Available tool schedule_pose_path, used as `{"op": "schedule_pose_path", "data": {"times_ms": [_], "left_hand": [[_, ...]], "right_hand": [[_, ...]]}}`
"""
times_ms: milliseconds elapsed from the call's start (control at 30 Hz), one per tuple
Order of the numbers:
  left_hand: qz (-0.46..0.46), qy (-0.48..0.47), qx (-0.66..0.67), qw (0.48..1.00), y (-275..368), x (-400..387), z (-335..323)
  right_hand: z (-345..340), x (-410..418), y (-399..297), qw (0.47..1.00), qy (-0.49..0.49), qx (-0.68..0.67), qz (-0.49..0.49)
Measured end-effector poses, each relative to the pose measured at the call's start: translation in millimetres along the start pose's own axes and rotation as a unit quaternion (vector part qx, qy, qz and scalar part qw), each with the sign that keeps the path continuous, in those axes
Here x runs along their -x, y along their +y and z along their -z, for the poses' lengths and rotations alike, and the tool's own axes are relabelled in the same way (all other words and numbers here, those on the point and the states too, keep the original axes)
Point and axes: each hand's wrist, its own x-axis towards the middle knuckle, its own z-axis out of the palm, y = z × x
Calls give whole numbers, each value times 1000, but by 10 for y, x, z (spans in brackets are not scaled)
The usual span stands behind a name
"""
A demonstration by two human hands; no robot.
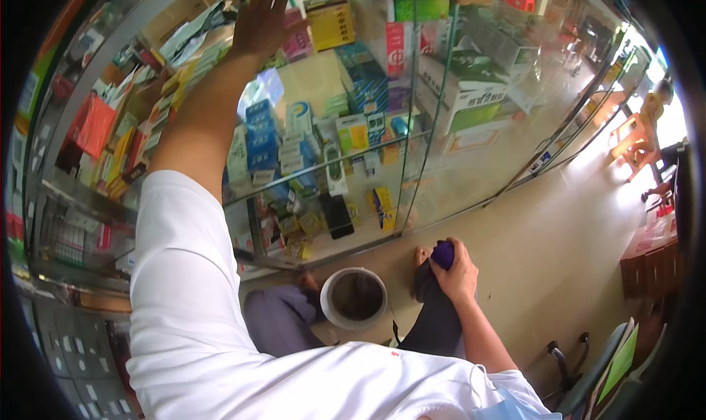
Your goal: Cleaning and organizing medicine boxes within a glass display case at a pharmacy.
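My left hand [260, 26] reaches far up over the stocked glass display cabinet [325, 169], its thumb apart from its fingers near a pink box [296, 38]. A yellow medicine box [331, 24] stands just right of it. Whether the hand touches anything under it is hard to tell. My right hand [462, 274] is down by my right knee, closed around a bunched purple cloth [443, 253]. Between my legs, a round pale bucket [325, 304] stands on the floor with dark contents.
Blue and white medicine boxes [262, 136] stack behind the glass. A dark phone-like object [337, 217] lies on the lower shelf. Larger green-and-white cartons [469, 100] stand further right. Tiled floor [529, 238] runs past a brown cabinet [648, 260]. A chair [593, 373] is at lower right; a person [652, 117] is beyond.
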Motion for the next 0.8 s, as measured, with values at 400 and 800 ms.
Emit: {"op": "schedule_pose_path", "data": {"times_ms": [400,800], "left_hand": [[204,227,334,892,1529,1044,1928],[582,-72,178,790,1945,2625,1270]], "right_hand": [[34,83,103,1000,0,4,-23],[22,117,-24,1000,-16,13,-23]]}}
